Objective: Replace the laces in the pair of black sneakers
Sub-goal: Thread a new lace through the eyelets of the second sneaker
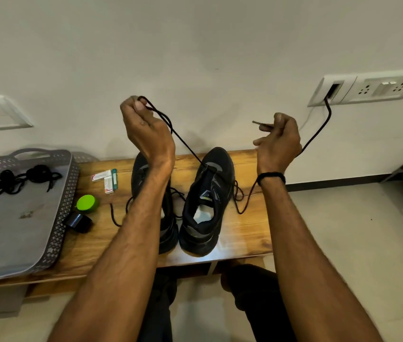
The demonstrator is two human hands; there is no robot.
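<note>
Two black sneakers stand side by side on a low wooden table (244, 233), toes toward the wall. The right sneaker (206, 201) has a black lace (183, 141) running taut from its lowest eyelets up to my left hand (143, 129), which is raised and pinches that strand. My right hand (279, 141) is also raised and pinches the lace's other end, whose tip pokes out to the left; that strand drops past my wrist to the table. The left sneaker (168, 233) is largely hidden behind my left forearm. A loose lace (116, 215) lies beside it.
A grey perforated tray (54, 233) at the left holds bundled black laces (22, 178). Near it lie small packets (105, 178), a green round object (86, 204) and a black block (78, 222). A cable (318, 129) hangs from a wall socket at right. My knees are under the table.
</note>
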